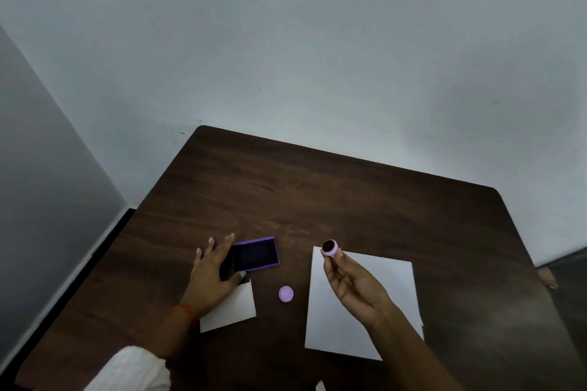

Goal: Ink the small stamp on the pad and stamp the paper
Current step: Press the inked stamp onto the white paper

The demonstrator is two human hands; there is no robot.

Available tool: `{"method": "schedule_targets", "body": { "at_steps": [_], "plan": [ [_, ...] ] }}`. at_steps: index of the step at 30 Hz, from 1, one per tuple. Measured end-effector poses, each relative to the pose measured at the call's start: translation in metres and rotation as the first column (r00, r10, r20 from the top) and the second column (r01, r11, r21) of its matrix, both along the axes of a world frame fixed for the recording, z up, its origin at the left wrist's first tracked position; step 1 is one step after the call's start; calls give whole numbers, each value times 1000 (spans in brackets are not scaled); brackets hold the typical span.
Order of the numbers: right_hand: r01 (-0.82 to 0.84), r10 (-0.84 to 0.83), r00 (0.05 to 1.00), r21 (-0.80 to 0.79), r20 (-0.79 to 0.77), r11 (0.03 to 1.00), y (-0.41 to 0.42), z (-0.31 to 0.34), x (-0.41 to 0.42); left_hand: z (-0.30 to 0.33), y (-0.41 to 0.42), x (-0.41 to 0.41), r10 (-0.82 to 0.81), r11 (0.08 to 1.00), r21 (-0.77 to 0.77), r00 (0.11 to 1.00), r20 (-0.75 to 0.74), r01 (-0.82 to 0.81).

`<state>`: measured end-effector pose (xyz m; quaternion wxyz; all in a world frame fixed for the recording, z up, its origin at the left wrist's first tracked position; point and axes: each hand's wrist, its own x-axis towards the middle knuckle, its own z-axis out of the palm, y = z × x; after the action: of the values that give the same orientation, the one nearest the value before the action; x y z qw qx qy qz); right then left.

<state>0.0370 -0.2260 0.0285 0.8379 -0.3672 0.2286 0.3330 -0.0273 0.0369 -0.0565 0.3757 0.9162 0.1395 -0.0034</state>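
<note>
My right hand [351, 287] holds a small pink round stamp [329, 248] by its fingertips, raised above the far left corner of a white sheet of paper [390, 282]; the stamp's dark inked face is turned up and away from me. An open purple ink pad [255, 253] with a dark inside lies left of the paper. My left hand [212, 276] rests flat on the pad's left end, fingers spread, thumb at its near corner. A pink round cap [286, 293] lies on the table between pad and paper.
A smaller white card [235, 308] lies under my left wrist, near the pad. All this sits on a dark brown wooden table [317, 194] pushed against a pale wall. Another person's fingers [549, 279] touch the table's right edge.
</note>
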Motion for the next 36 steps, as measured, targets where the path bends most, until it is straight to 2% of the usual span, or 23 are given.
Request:
{"method": "schedule_targets", "body": {
  "at_steps": [2,4,6,9,12,16,19,22,23,26,28,31,33,36],
  "plan": [
    [25,-25,1000,50,2,998,-8,2,-6,4,-4,0,125,992,-28,990,59,-124],
    [40,-40,999,92,-3,995,-19,-1,-9,8,-13,0,199,979,23,969,146,-204],
    [63,-63,998,107,-8,992,-28,-3,-10,10,-28,3,134,982,96,963,236,-160],
    [103,-103,995,107,-10,989,-38,-6,-11,15,-59,13,-64,985,170,960,273,17],
    [117,-118,993,105,8,988,-45,-11,-11,23,-88,28,-245,953,224,952,185,202],
    [110,-112,992,48,59,993,-50,-14,-8,21,-109,50,-415,865,318,910,18,388],
    [62,-54,991,-64,120,996,-52,-14,-3,17,-111,63,-453,827,338,889,-75,450],
    [68,-23,986,-268,168,961,-47,-18,5,13,-110,69,-459,800,361,876,-145,479],
    [57,14,983,-371,186,927,-43,-19,7,11,-109,69,-456,799,360,875,-160,482],
    [43,177,954,-695,241,717,-26,-19,13,7,-106,68,-436,812,343,882,-182,472],
    [99,239,917,-762,320,640,-13,-20,15,6,-105,67,-424,820,339,887,-184,462],
    [212,381,812,-832,441,513,4,-27,21,5,-104,66,-409,830,337,895,-176,445],
    [223,506,760,-896,407,385,13,-34,27,5,-104,66,-404,833,334,897,-177,441],
    [160,664,706,-969,247,190,21,-42,35,6,-103,66,-406,829,338,895,-186,446]
  ]
}}
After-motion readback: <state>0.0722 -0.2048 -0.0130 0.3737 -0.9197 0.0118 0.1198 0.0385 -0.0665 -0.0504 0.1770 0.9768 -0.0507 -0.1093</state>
